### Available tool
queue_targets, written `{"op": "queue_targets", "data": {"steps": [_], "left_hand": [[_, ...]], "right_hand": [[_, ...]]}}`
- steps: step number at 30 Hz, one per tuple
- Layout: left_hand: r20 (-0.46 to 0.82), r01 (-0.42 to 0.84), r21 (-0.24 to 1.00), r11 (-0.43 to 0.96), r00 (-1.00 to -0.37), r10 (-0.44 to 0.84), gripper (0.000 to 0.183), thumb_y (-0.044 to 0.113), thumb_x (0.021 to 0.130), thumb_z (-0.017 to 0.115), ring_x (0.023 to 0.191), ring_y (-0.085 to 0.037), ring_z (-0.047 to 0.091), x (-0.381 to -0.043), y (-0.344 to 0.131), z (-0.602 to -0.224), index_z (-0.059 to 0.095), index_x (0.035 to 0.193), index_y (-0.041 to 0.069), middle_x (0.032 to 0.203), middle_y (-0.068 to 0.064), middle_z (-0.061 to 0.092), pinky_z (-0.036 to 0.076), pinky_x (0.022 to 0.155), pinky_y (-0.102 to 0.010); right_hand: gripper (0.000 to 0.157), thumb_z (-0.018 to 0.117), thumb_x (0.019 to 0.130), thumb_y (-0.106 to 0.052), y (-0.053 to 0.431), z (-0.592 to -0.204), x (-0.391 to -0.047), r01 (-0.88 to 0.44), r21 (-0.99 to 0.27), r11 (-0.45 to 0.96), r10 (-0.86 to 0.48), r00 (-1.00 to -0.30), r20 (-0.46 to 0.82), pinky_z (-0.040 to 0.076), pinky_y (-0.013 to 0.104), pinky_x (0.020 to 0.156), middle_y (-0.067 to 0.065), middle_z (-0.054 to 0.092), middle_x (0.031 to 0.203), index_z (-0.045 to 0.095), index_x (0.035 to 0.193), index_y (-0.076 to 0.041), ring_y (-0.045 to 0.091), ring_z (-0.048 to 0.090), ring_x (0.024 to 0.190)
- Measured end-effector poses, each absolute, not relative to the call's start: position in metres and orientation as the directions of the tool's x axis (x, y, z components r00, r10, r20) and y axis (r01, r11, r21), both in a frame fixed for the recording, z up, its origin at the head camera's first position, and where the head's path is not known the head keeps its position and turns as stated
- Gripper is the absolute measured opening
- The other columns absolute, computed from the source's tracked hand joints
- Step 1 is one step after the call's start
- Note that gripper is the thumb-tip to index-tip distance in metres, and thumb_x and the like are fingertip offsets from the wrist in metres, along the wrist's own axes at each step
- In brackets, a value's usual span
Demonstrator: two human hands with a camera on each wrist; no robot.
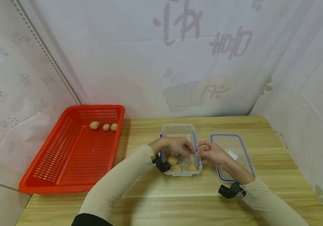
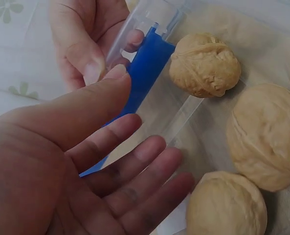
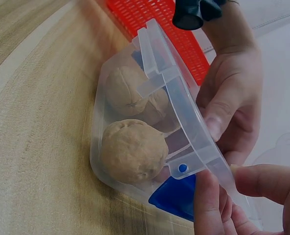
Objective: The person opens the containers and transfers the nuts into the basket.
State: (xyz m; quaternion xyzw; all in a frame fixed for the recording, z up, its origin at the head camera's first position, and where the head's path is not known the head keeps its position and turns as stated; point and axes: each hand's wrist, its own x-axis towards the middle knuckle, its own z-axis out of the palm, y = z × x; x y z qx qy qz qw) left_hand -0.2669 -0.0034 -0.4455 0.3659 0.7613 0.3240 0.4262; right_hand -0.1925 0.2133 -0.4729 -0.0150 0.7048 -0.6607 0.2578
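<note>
A clear plastic storage container (image 1: 177, 126) with blue-edged sides stands on the table, three walnuts (image 1: 176, 168) lying toward its near end. Over the container's opening hovers my left hand (image 1: 179, 146); in the left wrist view this hand (image 2: 91, 156) has loosely extended fingers and nothing in them. My right hand (image 1: 213, 153) is at the container's right side. Seen from the right wrist, its thumb (image 3: 262, 180) and fingers pinch the container's rim beside a blue side flap (image 3: 176, 198). One walnut (image 3: 134, 151) sits near that corner.
At the left stands a red plastic basket (image 1: 65, 189) with three walnuts (image 1: 94, 125) at its far end. The clear lid (image 1: 224, 142) with a blue seal lies right of the container, partly under my right forearm. Printed cloth (image 1: 138, 62) hangs behind the table.
</note>
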Motion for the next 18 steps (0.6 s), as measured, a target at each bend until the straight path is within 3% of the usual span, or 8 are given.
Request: {"op": "queue_targets", "data": {"steps": [5,12,18], "left_hand": [[-0.459,0.227,0.809,0.542,-0.333,0.824,0.032,0.006,0.097,0.069,0.089,-0.008,0.058,-0.268,0.000,-0.453,0.064,0.126,-0.006,0.104,-0.001,0.067,0.050,0.078,-0.020],[-0.516,0.137,0.811,0.569,-0.291,0.805,0.030,0.008,0.097,0.069,0.090,-0.009,0.064,-0.267,0.004,-0.456,0.066,0.125,-0.004,0.102,0.001,0.070,0.057,0.091,-0.037],[-0.543,0.100,0.812,0.575,-0.231,0.807,0.029,0.008,0.096,0.071,0.093,-0.009,0.065,-0.267,0.008,-0.459,0.067,0.123,-0.004,0.103,0.001,0.070,0.058,0.090,-0.035]], "right_hand": [[0.051,0.062,0.096,0.000,0.214,-0.475,-0.193,0.322,-0.939,0.121,-0.364,-0.865,-0.344,0.060,0.029,0.070,0.004,0.064,0.094,0.035,0.138,0.011,0.015,0.066,0.084],[0.052,0.063,0.097,-0.001,0.213,-0.473,-0.193,0.321,-0.939,0.124,-0.367,-0.864,-0.344,0.060,0.028,0.069,0.004,0.063,0.095,0.035,0.139,0.011,0.015,0.065,0.084],[0.054,0.063,0.096,-0.001,0.213,-0.472,-0.193,0.319,-0.937,0.140,-0.358,-0.866,-0.349,0.059,0.028,0.068,0.006,0.062,0.095,0.034,0.140,0.011,0.015,0.064,0.083]]}}
